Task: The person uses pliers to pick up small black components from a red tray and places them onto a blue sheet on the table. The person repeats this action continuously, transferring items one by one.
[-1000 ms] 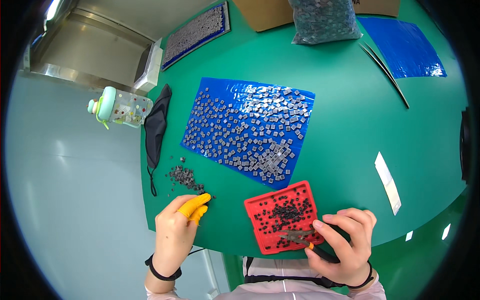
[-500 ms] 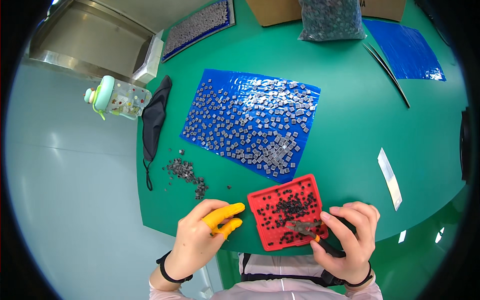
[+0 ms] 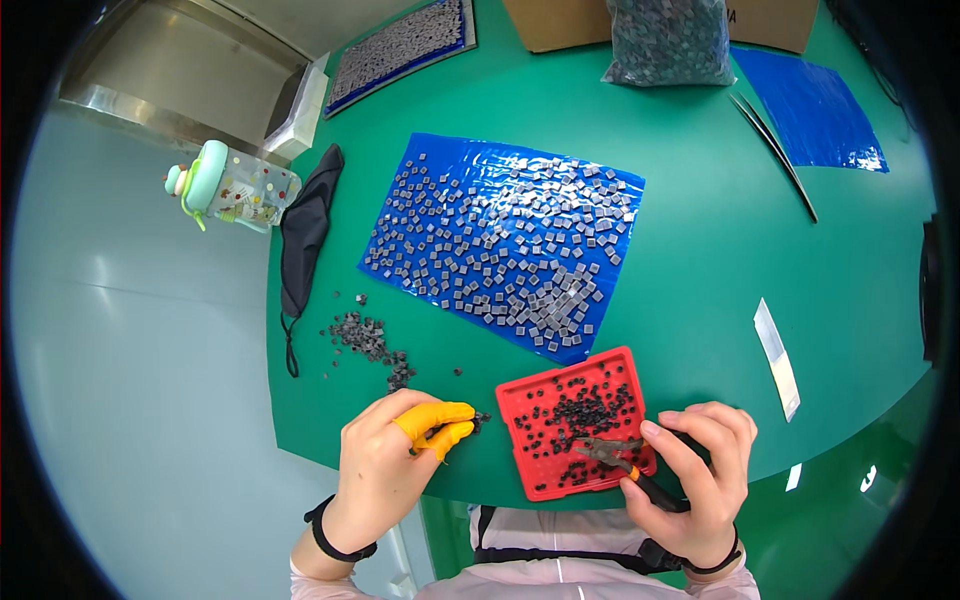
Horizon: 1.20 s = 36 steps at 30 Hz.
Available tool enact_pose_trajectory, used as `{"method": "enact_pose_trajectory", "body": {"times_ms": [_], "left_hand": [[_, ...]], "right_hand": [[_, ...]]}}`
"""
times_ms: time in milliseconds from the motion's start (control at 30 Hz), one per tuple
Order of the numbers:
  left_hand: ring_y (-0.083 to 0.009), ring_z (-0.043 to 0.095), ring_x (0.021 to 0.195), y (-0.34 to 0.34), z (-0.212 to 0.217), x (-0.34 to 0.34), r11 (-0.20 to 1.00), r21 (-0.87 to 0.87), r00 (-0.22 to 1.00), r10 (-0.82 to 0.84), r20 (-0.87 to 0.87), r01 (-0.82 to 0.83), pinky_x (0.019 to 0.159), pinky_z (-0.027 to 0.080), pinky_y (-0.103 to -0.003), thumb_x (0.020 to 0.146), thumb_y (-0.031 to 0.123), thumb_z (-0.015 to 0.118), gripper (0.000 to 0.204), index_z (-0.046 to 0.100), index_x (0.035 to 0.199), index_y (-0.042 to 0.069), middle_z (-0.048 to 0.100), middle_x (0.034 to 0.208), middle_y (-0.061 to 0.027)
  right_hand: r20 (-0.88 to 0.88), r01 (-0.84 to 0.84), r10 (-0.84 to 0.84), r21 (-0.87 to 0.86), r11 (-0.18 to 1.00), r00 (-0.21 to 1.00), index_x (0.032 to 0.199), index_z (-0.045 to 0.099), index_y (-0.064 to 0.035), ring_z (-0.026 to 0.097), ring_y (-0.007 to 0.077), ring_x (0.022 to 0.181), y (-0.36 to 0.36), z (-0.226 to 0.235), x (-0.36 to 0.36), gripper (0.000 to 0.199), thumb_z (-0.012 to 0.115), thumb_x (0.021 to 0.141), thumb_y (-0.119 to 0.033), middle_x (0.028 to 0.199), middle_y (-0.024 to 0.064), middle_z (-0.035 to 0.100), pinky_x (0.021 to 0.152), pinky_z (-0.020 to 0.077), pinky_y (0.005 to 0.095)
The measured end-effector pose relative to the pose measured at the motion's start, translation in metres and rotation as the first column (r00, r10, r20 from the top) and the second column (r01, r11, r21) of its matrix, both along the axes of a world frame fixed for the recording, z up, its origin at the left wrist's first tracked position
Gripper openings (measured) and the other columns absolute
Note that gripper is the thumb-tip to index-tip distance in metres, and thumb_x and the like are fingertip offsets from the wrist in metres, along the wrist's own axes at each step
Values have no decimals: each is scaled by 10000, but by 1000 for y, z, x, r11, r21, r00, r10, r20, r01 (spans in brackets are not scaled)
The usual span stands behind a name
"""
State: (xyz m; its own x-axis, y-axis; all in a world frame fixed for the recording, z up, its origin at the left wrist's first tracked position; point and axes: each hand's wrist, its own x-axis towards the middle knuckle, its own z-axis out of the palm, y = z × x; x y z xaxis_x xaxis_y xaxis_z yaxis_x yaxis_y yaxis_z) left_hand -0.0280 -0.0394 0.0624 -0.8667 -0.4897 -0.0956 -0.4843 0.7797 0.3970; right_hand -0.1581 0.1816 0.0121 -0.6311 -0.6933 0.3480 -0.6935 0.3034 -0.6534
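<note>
Trimming in hand: right hand [image 3: 700, 480] gripping pliers [image 3: 615, 455] over red tray [image 3: 520, 395]; left hand [image 3: 385, 470] pinching a small part near the tabletop [image 3: 700, 270] front edge. Next calls for bringing the part to the pliers.

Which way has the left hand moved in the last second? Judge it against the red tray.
Yes. The left hand has shifted right, away from the loose dark bits; its yellow-capped fingertips now lie close beside the red tray.

- I see a mint green bottle [image 3: 232, 188] lying on its side.
- A black face mask [image 3: 303, 232] lies beside it.
- A cardboard box [image 3: 560, 22] sits far back.
</note>
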Motion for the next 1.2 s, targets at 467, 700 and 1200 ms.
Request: {"method": "enact_pose_trajectory", "body": {"times_ms": [467,700,1200], "left_hand": [[-161,626,635,3,-2,2,992,39,990,120,-69,-117,563,503,-242,671,-26,740,184,697,840,32,672,820,-65],[-202,622,650,5,3,-4,989,-126,997,-82,-10,80,565,504,-274,663,13,758,194,705,847,43,650,836,-47],[-174,683,676,21,15,8,966,240,939,165,-303,-92,587,531,-245,610,-98,716,223,641,790,10,702,782,-96]], "right_hand": [[6,-13,13,-2,1000,1000,1033,660,-69,532,285,928,0,0,-1,523,763,523,-123,1051,81,581,809,375,427],[-8,-9,9,1,1000,1000,1034,662,-72,531,284,925,-1,0,-1,523,764,523,-124,1049,82,584,810,372,429],[8,-3,3,-14,1000,1000,1021,669,-89,533,279,923,0,-1,-1,500,769,534,-144,1046,73,591,805,371,422]]}}
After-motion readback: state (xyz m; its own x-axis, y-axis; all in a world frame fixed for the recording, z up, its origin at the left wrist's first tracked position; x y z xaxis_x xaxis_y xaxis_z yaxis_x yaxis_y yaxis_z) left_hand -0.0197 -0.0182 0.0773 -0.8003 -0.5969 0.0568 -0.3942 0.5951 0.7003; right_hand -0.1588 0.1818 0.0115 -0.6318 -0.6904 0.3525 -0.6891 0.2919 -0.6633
